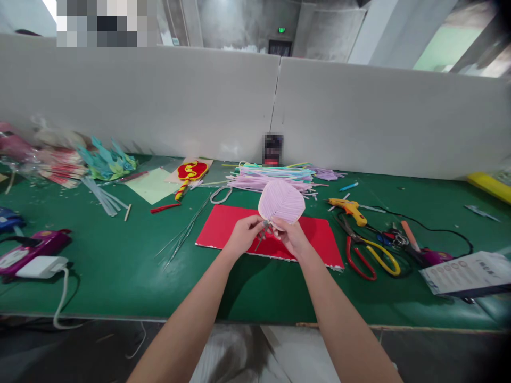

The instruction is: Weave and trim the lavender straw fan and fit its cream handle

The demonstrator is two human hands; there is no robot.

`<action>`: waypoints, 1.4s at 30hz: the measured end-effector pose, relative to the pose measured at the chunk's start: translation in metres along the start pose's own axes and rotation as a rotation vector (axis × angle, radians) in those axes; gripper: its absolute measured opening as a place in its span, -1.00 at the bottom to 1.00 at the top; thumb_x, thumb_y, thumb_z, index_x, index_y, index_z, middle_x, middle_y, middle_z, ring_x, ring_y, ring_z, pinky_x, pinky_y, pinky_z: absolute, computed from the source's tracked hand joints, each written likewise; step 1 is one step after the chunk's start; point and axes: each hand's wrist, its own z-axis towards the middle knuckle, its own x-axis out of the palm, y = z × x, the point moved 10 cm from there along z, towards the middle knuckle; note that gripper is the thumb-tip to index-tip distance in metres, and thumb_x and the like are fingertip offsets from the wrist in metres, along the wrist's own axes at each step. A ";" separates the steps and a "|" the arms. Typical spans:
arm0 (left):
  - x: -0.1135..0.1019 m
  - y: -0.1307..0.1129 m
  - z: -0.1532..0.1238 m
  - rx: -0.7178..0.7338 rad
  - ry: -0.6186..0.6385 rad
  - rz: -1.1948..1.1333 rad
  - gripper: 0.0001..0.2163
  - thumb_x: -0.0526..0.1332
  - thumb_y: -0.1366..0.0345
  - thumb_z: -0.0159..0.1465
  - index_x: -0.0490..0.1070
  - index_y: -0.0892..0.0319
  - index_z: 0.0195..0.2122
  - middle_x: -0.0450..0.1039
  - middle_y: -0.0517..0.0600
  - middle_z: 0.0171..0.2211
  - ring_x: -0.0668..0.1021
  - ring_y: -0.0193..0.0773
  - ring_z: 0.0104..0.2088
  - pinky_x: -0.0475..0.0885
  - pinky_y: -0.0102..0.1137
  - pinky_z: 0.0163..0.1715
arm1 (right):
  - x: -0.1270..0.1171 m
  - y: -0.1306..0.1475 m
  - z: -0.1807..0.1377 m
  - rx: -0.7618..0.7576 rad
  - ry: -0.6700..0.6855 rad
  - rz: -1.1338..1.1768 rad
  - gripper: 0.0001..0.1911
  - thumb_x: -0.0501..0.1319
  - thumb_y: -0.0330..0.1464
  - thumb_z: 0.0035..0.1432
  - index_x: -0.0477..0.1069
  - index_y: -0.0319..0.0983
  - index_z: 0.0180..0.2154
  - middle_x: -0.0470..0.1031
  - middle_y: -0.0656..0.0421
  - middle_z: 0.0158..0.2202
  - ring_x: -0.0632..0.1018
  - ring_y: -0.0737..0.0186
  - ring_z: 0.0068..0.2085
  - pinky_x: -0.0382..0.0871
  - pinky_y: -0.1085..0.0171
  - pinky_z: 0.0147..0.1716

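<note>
A lilac fan-shaped piece, ribbed and pale along its rim, stands upright between my hands above a red board. My right hand is closed on its lower edge, thumb at the front. At the base of the piece, my left hand pinches a thin grey-green wire stem; my fingers partly hide it. Behind the piece lies a bundle of lilac and pastel pipe cleaners. A loop of grey pipe cleaner rests just beyond the board's left corner.
To the right lie scissors with red and yellow handles, a yellow glue gun with its cable, and a printed packet. Thin wires, a red-and-yellow fan and a purple power strip are leftward. A grey partition stands behind.
</note>
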 end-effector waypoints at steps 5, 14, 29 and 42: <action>-0.001 -0.007 -0.001 0.046 -0.044 0.052 -0.83 0.10 0.23 0.17 0.39 0.20 -0.42 0.39 -0.09 -0.56 0.44 -0.38 -0.54 0.35 -0.47 -0.46 | 0.003 -0.004 0.000 0.025 -0.021 0.086 -0.84 0.33 -0.34 -0.19 0.38 -0.26 -0.55 0.31 0.32 -0.70 0.26 0.47 -0.68 0.07 0.43 -0.75; -0.004 -0.029 -0.011 0.242 -0.174 0.303 -0.81 0.01 0.30 0.24 0.40 0.18 -0.31 0.39 -0.07 -0.49 0.42 -0.38 -0.47 0.32 -0.49 -0.36 | 0.009 -0.011 -0.005 0.115 -0.013 0.189 -0.81 0.34 -0.32 -0.22 0.39 -0.26 -0.53 0.28 0.31 -0.66 0.26 0.48 -0.64 0.12 0.44 -0.72; -0.001 -0.031 -0.017 0.301 -0.384 0.384 -0.80 -0.02 0.30 0.26 0.40 0.11 -0.26 0.41 0.01 -0.36 0.44 -0.27 -0.31 0.33 -0.38 -0.23 | 0.009 -0.003 -0.006 -0.046 -0.179 0.231 -0.75 0.33 -0.29 -0.19 0.39 -0.18 -0.38 0.41 0.27 -0.46 0.39 0.37 -0.48 0.29 0.36 -0.50; 0.011 -0.007 -0.018 -0.043 -0.491 0.013 -0.79 0.04 0.30 0.21 0.46 0.22 -0.35 0.51 0.01 -0.38 0.49 -0.26 -0.37 0.37 -0.39 -0.32 | -0.008 -0.001 -0.006 -0.171 -0.319 0.104 -0.69 0.32 -0.25 -0.14 0.43 -0.23 -0.29 0.50 0.19 -0.37 0.49 0.27 -0.40 0.38 0.30 -0.46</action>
